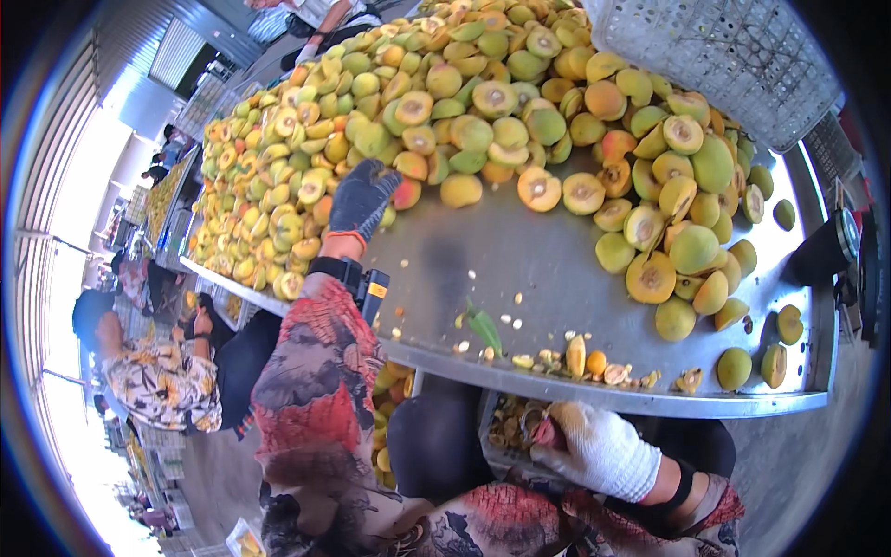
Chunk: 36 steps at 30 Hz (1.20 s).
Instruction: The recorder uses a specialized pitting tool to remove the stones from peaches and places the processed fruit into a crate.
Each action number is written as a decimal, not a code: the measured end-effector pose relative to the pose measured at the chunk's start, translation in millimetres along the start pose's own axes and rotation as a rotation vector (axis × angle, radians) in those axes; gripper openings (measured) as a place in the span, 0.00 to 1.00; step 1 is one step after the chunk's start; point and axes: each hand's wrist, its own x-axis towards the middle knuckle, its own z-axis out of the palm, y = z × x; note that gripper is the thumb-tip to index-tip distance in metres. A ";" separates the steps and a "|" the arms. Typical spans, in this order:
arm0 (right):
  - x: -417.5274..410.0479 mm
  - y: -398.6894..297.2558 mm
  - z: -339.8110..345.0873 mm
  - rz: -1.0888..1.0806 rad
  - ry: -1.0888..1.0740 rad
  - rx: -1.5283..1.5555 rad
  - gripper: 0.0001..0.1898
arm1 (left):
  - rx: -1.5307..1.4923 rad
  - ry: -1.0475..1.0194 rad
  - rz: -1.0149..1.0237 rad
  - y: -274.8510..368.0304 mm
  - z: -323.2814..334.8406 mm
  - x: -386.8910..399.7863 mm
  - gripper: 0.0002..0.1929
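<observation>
My left hand (363, 198), in a dark glove, reaches to the front edge of a large heap of halved yellow-green peaches (473, 132). Its fingers bend down beside a red-blushed peach half (406, 194); whether they grip it is hidden. Low in front of me, my right hand (598, 445), in a white knit glove, is closed around the reddish handle of a pitting tool (534, 422) with a curved metal end. That tool is above a crate of peach pits and scraps (507, 423) between my knees. Many of the halves show brown stones or hollows.
The stainless steel table (487, 244) has a raised front rim. Along it lie a green leaf (484, 328), pale kernels and fruit scraps (616, 374). A white perforated crate (717, 63) leans at the back right, near a dark cup (825, 247). A co-worker (163, 379) sits at left.
</observation>
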 end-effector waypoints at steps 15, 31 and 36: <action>7.7 7.6 0.7 0.000 0.007 0.267 0.18 | 0.387 -0.252 -0.105 46.1 68.8 -5.8 0.23; 15.1 22.8 -25.1 0.250 0.114 1.479 0.17 | 0.136 0.096 1.118 217.2 -13.4 -179.1 0.15; 5.6 23.4 -37.7 0.246 0.126 1.419 0.20 | -0.613 -0.046 0.504 233.9 -13.9 -198.9 0.21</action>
